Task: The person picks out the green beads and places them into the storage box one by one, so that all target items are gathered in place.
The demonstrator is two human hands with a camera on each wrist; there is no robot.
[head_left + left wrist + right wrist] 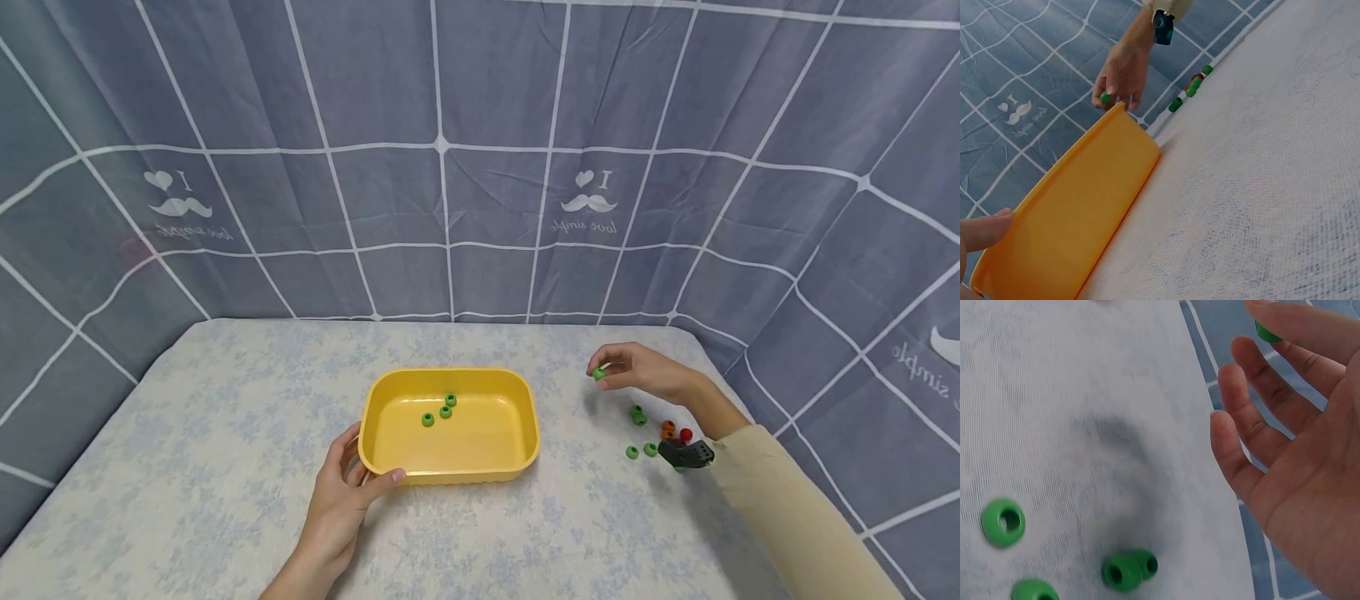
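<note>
The green bead [598, 374] is up off the bench [225, 433], right of the yellow tray [480, 446], pinched between thumb and finger of the right hand [648, 372], its other fingers loosely spread. Something that round wants a light, even squeeze or it may pop out. The left hand [337, 508] grips the tray's near left corner; holding it level should keep the three beads inside [446, 412] from rolling.

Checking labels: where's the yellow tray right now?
In the head view, the yellow tray sits on the table, left of the right hand, its near left corner held by the left hand, three green beads inside.
</note>
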